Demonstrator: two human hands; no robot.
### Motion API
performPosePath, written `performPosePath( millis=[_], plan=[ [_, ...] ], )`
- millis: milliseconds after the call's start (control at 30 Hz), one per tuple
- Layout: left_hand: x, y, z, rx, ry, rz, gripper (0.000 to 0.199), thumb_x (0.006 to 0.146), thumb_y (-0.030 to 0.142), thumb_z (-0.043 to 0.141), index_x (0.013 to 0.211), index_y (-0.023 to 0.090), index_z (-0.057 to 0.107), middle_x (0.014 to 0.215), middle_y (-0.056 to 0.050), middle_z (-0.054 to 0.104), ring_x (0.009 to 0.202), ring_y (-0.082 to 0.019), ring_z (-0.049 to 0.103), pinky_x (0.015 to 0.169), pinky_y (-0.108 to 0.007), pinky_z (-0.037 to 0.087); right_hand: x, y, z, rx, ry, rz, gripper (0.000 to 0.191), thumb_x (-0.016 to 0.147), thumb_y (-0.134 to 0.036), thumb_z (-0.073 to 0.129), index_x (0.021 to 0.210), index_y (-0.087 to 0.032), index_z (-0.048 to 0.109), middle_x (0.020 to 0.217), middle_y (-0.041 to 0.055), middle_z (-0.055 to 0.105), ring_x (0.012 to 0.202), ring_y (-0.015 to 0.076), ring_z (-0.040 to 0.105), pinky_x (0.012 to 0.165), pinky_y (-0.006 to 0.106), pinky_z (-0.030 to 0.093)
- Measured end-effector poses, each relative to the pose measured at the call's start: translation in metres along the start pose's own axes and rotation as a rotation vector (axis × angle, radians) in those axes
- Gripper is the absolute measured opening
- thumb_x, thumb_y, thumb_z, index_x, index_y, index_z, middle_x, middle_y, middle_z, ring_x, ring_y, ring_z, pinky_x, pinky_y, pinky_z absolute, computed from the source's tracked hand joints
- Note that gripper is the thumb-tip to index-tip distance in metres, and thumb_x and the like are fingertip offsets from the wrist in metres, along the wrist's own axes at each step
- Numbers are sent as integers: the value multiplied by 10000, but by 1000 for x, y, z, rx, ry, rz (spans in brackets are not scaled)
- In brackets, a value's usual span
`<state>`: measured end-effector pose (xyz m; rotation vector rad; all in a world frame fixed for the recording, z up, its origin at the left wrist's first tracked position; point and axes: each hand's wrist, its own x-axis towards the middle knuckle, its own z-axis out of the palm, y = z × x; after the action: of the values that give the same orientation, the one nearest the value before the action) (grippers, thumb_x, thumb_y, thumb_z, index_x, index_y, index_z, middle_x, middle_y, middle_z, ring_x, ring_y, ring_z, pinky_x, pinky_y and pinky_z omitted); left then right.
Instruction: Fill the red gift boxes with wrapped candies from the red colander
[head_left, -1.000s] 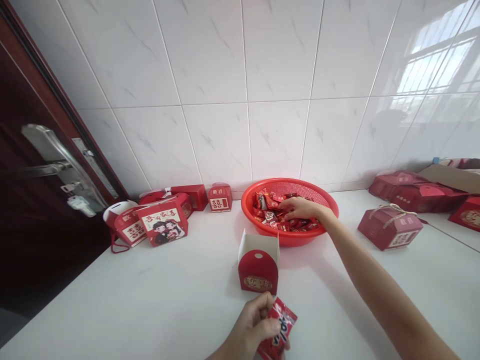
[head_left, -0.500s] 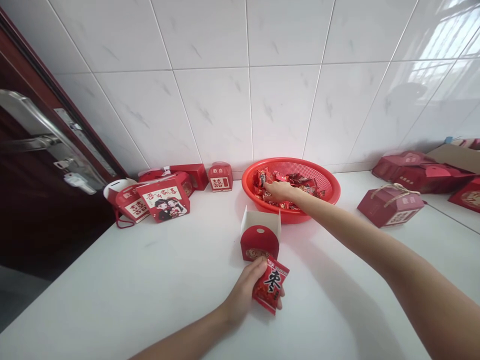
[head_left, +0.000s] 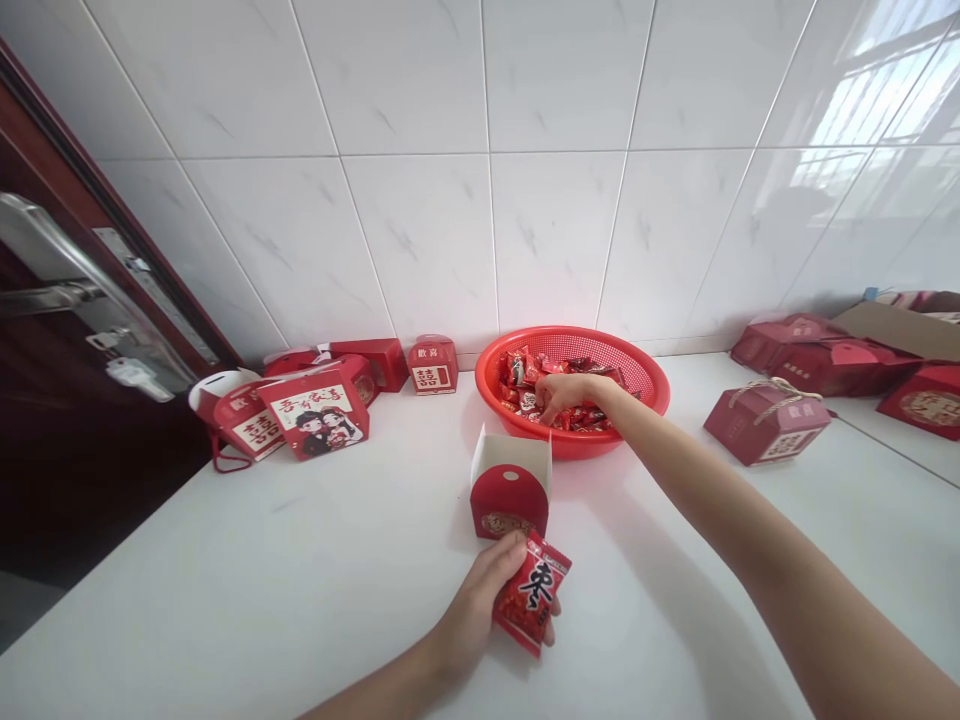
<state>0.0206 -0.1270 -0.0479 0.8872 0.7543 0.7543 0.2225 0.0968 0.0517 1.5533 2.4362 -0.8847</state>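
Note:
My left hand (head_left: 476,600) is closed around a red candy packet (head_left: 533,594) with a large black character on its front. Just beyond it stands an open red gift box (head_left: 510,503), its pale inner walls showing. My right hand (head_left: 562,395) reaches into a red plastic basket (head_left: 645,385) behind the box. Its fingers are bent down among several small red wrapped candies (head_left: 517,370). Their tips are hidden, so what they pinch cannot be made out.
On the left stand several red gift boxes (head_left: 322,420), and a small closed box (head_left: 433,365) sits against the tiled wall (head_left: 420,240). To the right are a box with a rope handle (head_left: 769,420) and more red boxes (head_left: 810,350). A dark door (head_left: 45,420) borders the white table (head_left: 300,560).
My right hand has shifted slightly within the basket, and its fingers now bend down into the candies instead of lying stretched over them. The left hand still holds the packet. The view has tilted slightly.

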Motion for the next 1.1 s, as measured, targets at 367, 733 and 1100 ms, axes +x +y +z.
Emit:
performPosePath(
  millis=[367, 733, 1100],
  plan=[
    [0, 0, 2, -4, 20, -17, 463, 838, 628, 635, 840, 176, 534, 723, -63, 722, 548, -175, 681, 534, -263, 528, 9, 3, 5, 162, -69, -76, 223, 613, -66, 667, 790, -189, 607, 703, -24, 631, 622, 146, 614, 594, 252, 472],
    [0, -2, 1, -2, 20, -27, 447, 848, 610, 635, 833, 176, 533, 727, -64, 719, 555, -177, 680, 545, -266, 524, -2, 7, -8, 374, 333, -221, 112, 737, -174, 681, 773, -186, 576, 748, 0, 694, 764, 158, 678, 730, 270, 531],
    [-1, -3, 0, -26, 21, -46, 449, 841, 606, 657, 844, 175, 530, 730, -60, 723, 559, -180, 684, 543, -273, 532, 3, 14, -6, 50, 29, 46, 258, 491, -186, 867, 641, -196, 657, 719, 30, 673, 760, 260, 663, 651, 334, 516]
  ],
)
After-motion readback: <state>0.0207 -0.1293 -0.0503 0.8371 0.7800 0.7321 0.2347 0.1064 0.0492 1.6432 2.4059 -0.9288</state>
